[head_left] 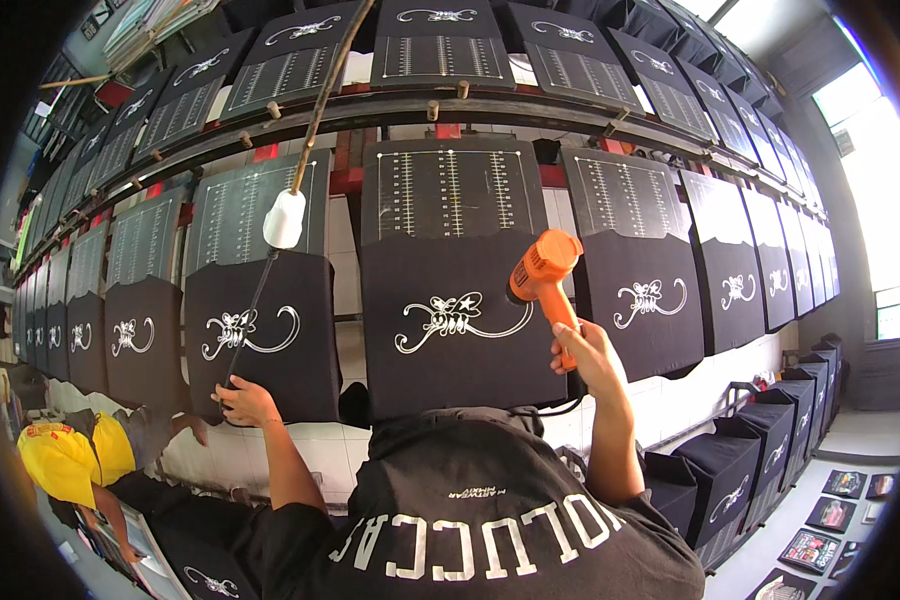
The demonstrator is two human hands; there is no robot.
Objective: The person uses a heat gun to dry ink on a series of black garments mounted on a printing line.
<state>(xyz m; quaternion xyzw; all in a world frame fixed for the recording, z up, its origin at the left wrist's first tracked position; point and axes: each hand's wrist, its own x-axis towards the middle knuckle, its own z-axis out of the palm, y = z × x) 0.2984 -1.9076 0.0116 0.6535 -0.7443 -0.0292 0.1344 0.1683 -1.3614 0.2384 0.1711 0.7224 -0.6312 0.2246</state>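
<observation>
My right hand (592, 355) grips the handle of an orange heat gun (548, 265). Its dark nozzle points left, over the black shirt (450, 375) on the middle board, just right of the white scroll-like print (454, 316). My left hand (248, 402) is closed on a thin black cord (254, 300) over the front edge of the neighbouring shirt to the left. Upward from that hand the cord runs to a white plug connector (284, 220), which hangs at the end of a brown stick (322, 110).
Dark boards with ruler marks (452, 190) stand in long rows, black printed shirts pulled over them. A rail with pegs (433, 111) runs behind. A person in yellow (80, 455) bends at lower left. More shirt-covered boards (730, 470) stand at right; printed pieces (810, 550) lie below them.
</observation>
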